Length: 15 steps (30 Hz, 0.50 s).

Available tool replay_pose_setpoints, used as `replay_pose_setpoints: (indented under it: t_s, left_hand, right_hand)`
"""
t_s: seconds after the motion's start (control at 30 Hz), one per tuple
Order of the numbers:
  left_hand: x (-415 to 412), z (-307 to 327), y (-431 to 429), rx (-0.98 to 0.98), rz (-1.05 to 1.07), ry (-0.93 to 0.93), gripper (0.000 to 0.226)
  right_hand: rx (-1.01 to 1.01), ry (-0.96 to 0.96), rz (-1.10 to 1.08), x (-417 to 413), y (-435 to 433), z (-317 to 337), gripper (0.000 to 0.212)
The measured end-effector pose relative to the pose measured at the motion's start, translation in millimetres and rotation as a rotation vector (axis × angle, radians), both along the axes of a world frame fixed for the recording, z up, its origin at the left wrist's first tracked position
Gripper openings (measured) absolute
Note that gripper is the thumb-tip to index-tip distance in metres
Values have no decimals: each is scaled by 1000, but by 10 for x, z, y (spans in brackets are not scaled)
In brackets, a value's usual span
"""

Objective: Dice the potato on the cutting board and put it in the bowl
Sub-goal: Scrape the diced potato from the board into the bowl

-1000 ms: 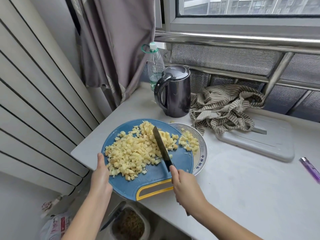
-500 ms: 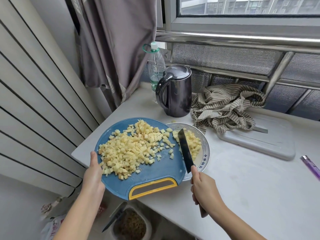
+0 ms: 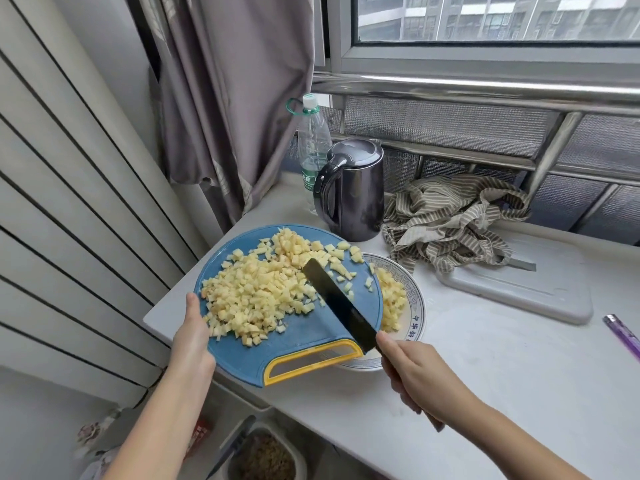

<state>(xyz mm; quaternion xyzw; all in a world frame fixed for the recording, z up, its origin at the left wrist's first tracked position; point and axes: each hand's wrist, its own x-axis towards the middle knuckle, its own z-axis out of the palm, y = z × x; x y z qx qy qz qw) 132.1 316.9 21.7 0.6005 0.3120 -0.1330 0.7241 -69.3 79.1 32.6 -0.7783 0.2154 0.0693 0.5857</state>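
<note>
Left hand (image 3: 192, 336) gripping left rim of blue cutting board (image 3: 304, 336), board overhanging counter's (image 3: 491, 362) left front corner; diced potato (image 3: 258, 294) lying heaped on board, some already in bowl (image 3: 414, 308) under board's right edge; right hand (image 3: 420, 377) closing round handle of knife (image 3: 337, 303), blade seemingly touching dice; kettle (image 3: 351, 190) standing behind

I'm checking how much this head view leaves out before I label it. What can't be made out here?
- Bowl: its left part hidden under the cutting board, so how much diced potato it holds is unclear.
- Knife handle: covered by the right hand.
- Left hand: fingers hidden beneath the board.
- Bottle label: too small to read.
- Bin under the counter: blurred, cut off by the bottom edge.
</note>
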Motion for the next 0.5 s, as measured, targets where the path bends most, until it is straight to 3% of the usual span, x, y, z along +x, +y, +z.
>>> replay_pose_setpoints:
  t_s: [0.23,0.5]
  left_hand:
    - [128,-8,65,32,-106,89,60]
    - [222,73,250,116,-318,154,64]
  right_hand:
    - [-101,124,323,-209,-265,110,49]
    - [-216,128,394,-194,-567,15,50]
